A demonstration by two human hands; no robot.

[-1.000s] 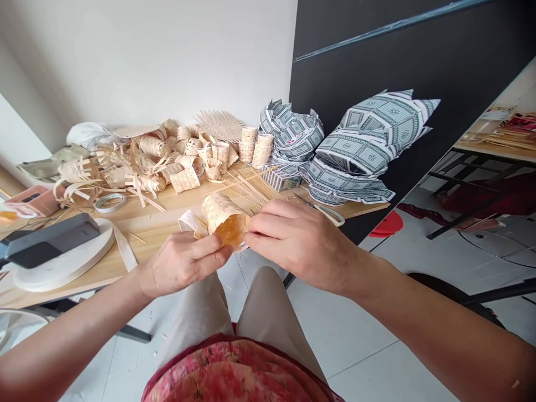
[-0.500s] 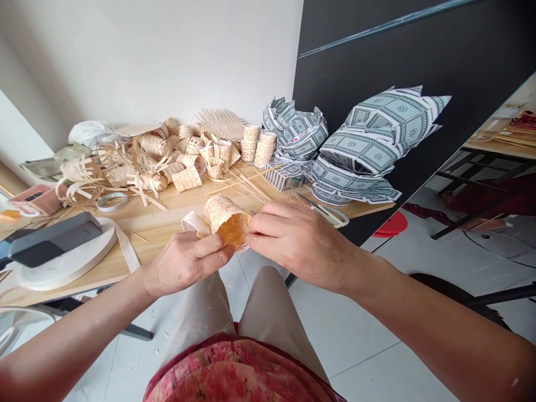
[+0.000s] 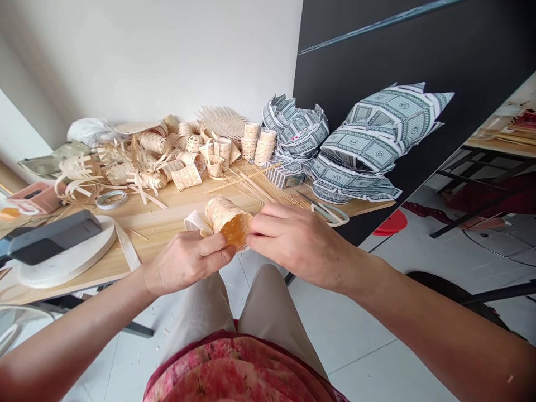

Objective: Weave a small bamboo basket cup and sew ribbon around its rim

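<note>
A small woven basket (image 3: pixel 224 215) of pale wood strips is held above the table's front edge, lying on its side with its open mouth tilted toward me. My left hand (image 3: pixel 190 259) pinches the near lower side of its rim. At the right of the rim, my right hand (image 3: pixel 293 237) is closed with thumb and fingers pressed together on the edge; its fingertips are partly hidden. A whitish woven band (image 3: pixel 194 221) sticks out at the basket's left, above my left hand.
The wooden table (image 3: pixel 167 215) bears a heap of woven baskets and curled strips (image 3: pixel 154 151), a tape roll (image 3: pixel 111 199), a phone (image 3: pixel 62 237) on a round white stand (image 3: pixel 98 254), thin splints (image 3: pixel 251 184) and scissors (image 3: pixel 330 212). Folded patterned card pieces (image 3: pixel 368 139) stand at right.
Both hands keep hold of the basket in nearly the same place. The view has shifted very slightly; nothing was let go.
</note>
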